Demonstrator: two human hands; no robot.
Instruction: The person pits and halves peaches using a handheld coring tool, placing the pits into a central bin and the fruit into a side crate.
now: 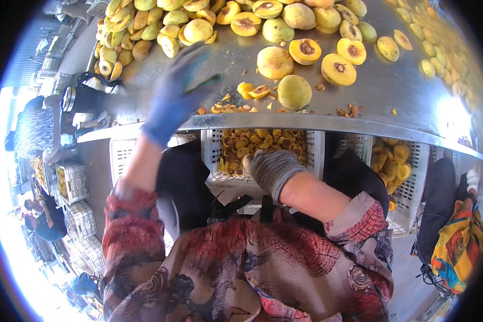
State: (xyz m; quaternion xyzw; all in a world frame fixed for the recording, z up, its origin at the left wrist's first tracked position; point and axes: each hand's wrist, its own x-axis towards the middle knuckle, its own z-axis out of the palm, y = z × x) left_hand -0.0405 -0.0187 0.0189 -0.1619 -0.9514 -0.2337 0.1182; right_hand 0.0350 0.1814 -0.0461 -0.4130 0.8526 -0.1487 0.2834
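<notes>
My left hand (pixel 177 92), in a blue-grey work glove and blurred by motion, is above the metal table (pixel 145 100) with its fingers apart and nothing seen in it. Just beyond its fingertips is a heap of yellow stone-fruit halves (pixel 197 30), apparently peaches. My right hand (pixel 271 169), in a grey knit glove, is curled over the near part of a white plastic crate (pixel 213 147). Small yellow fruit scraps (pixel 249 143) fill that crate. Whether the curled fingers hold anything is unclear. Several halves, some with brown pit cavities showing, such as one cut half (pixel 339 70), lie near the table edge.
The table's raised metal rim (pixel 265 120) runs above the crates. Fruit pieces (pixel 259 91) and crumbs lie along it. Another crate (pixel 412 189) with fruit halves stands at right, beside a person in a bright patterned garment (pixel 459 241). At left are a black cylindrical container (pixel 84 100) and stacked crates (pixel 78 183).
</notes>
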